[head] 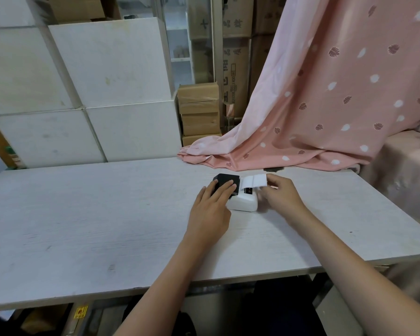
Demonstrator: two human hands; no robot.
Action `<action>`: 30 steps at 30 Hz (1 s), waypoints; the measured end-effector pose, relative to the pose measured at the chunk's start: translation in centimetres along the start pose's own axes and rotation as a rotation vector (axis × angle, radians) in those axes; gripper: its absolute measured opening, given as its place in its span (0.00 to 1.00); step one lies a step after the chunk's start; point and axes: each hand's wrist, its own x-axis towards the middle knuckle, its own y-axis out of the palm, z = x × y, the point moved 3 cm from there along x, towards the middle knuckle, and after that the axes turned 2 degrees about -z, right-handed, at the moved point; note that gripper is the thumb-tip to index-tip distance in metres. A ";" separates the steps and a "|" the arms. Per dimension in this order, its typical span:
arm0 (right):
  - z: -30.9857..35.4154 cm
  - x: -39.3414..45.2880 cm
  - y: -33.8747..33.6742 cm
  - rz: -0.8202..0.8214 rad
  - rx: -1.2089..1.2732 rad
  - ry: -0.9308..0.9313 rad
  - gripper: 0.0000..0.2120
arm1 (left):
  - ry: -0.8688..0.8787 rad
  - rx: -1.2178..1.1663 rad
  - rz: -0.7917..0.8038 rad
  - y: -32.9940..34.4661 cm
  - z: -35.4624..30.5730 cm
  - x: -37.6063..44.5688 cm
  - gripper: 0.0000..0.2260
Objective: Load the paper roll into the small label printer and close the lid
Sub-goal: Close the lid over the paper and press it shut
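Observation:
A small white label printer [243, 203] sits on the pale wooden table [107, 214], right of centre. Its black lid [224, 179] lies on the printer's left part, and my left hand [214, 204] rests flat on it with the fingers spread over the lid. A white strip of label paper [254, 181] sticks out past the lid toward the right. My right hand [280, 194] pinches the strip's right end between thumb and fingers. The roll itself is hidden inside the printer.
A pink patterned cloth [325, 105] hangs at the right and spills onto the table's far edge. White boxes [95, 93] and brown cartons [199, 112] stack behind the table. The table's front edge runs just below my forearms.

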 end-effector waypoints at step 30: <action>1.3 0.2 2.3 0.027 -0.378 -0.041 0.15 | -0.094 0.058 -0.116 0.5 1.2 -0.1 0.18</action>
